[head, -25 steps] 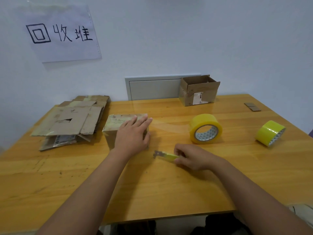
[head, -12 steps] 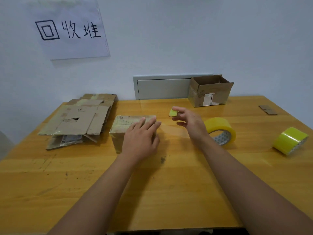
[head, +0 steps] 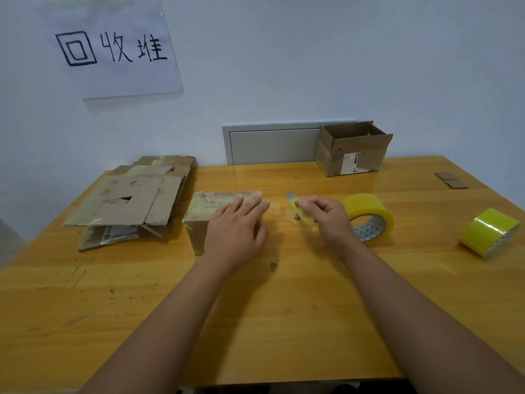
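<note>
Swung back mid-frame, box cutter (head: 301, 211) pinched in right hand (head: 325, 216); keep flat, straight-fingered left hand (head: 235, 233) on carton (head: 208, 201), clear of blade (head: 290, 195).

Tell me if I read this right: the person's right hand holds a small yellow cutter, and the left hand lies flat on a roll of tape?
Not quite. In the head view the left hand lies flat on the closed cardboard box, not on a roll of tape. The rest is right: the right hand holds the small yellow cutter.
</note>
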The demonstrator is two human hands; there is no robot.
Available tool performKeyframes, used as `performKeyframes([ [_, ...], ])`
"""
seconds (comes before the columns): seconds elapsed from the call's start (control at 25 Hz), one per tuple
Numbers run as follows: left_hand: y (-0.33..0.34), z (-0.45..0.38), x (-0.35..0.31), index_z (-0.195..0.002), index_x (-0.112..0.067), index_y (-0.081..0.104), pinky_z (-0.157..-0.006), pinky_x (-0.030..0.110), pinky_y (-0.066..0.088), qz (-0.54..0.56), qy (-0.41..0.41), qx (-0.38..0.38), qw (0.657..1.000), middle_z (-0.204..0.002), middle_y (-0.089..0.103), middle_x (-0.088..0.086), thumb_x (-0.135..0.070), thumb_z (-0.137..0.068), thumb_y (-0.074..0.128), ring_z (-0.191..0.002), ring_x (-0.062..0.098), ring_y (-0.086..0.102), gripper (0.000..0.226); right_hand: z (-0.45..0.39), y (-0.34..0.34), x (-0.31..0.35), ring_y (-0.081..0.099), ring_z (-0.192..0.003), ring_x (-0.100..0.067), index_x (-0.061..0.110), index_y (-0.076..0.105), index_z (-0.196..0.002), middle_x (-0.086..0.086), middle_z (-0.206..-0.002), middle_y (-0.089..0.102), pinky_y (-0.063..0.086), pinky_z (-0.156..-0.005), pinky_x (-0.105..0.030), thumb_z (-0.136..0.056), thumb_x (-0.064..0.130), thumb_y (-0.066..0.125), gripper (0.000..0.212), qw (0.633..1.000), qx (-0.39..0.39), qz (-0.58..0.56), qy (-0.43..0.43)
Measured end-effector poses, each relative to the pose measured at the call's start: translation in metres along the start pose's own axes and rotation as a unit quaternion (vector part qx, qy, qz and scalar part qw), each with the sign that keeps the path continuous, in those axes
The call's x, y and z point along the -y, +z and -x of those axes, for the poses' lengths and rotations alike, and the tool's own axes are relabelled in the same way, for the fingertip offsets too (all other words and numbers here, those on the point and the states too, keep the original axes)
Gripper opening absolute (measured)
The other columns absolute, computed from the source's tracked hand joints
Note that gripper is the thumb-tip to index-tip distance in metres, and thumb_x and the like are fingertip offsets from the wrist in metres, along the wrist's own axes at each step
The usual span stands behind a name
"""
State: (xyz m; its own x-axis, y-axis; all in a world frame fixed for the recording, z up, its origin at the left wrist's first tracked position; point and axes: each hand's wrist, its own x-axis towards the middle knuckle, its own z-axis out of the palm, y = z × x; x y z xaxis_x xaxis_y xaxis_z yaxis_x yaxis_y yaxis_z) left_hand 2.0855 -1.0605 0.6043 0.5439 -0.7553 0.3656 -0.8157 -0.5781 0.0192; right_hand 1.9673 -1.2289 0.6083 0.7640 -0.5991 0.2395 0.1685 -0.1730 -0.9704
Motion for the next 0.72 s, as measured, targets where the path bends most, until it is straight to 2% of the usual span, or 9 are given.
performKeyframes([
  [0.08, 0.0, 0.0, 0.0, -0.149, -0.04, 0.035, -0.116, 0.038, 0.023, 0.0, 0.0, 0.0, 1.0, -0.158, 0.029, -0.016, -0.047, -0.099, 0.038, -0.147, 0.016, 0.025, 0.051, -0.001, -0.005, -0.001, 0.057, -0.063, -0.011, 0.009, 0.071, -0.097, -0.003, -0.066, 0.061, 0.046, -0.064, -0.016, -0.089, -0.002, 0.062, 0.016, 1.0, 0.02, -0.007, 0.011],
  [0.16, 0.0, 0.0, 0.0, -0.149, -0.039, 0.035, -0.116, 0.038, 0.023, 0.0, 0.0, 0.001, 1.0, -0.158, 0.029, -0.015, -0.047, -0.099, 0.038, -0.147, 0.016, 0.025, 0.051, -0.003, -0.01, -0.001, 0.048, -0.058, -0.011, 0.012, 0.067, -0.107, -0.006, -0.064, 0.049, 0.042, -0.058, -0.016, -0.087, -0.004, 0.063, 0.026, 0.999, 0.036, 0.003, 0.033],
  [0.24, -0.001, 0.0, 0.0, -0.15, -0.039, 0.034, -0.117, 0.038, 0.023, 0.001, -0.002, 0.004, 1.0, -0.158, 0.028, -0.016, -0.047, -0.099, 0.038, -0.148, 0.016, 0.024, 0.051, -0.002, -0.013, 0.001, 0.044, -0.057, -0.01, 0.011, 0.067, -0.104, -0.004, -0.062, 0.045, 0.04, -0.055, -0.017, -0.086, -0.005, 0.063, 0.025, 0.998, 0.055, 0.02, 0.039],
  [0.44, -0.003, -0.001, -0.001, -0.151, -0.04, 0.028, -0.118, 0.037, 0.019, 0.005, -0.001, 0.015, 1.0, -0.16, 0.023, -0.016, -0.049, -0.1, 0.034, -0.149, 0.015, 0.02, 0.052, 0.0, -0.013, -0.003, 0.039, -0.061, -0.017, 0.013, 0.07, -0.099, -0.007, -0.064, 0.042, 0.035, -0.057, -0.023, -0.087, -0.005, 0.064, 0.023, 0.99, 0.119, 0.061, 0.032],
  [0.56, -0.003, 0.0, -0.001, -0.151, -0.039, 0.029, -0.118, 0.038, 0.021, 0.002, 0.001, 0.012, 1.0, -0.16, 0.024, -0.016, -0.048, -0.1, 0.036, -0.149, 0.016, 0.021, 0.052, -0.001, -0.014, -0.005, 0.038, -0.062, -0.018, 0.014, 0.07, -0.098, -0.008, -0.064, 0.043, 0.034, -0.056, -0.024, -0.086, -0.006, 0.065, 0.023, 0.988, 0.133, 0.071, 0.026],
  [0.72, -0.002, -0.001, 0.0, -0.151, -0.039, 0.03, -0.118, 0.038, 0.021, 0.004, 0.003, 0.01, 1.0, -0.159, 0.025, -0.016, -0.048, -0.1, 0.036, -0.149, 0.016, 0.021, 0.052, 0.0, -0.013, -0.004, 0.044, -0.053, -0.006, 0.009, 0.07, -0.096, 0.002, -0.058, 0.052, 0.038, -0.054, -0.018, -0.084, -0.011, 0.063, 0.024, 0.986, 0.145, 0.081, 0.026],
])
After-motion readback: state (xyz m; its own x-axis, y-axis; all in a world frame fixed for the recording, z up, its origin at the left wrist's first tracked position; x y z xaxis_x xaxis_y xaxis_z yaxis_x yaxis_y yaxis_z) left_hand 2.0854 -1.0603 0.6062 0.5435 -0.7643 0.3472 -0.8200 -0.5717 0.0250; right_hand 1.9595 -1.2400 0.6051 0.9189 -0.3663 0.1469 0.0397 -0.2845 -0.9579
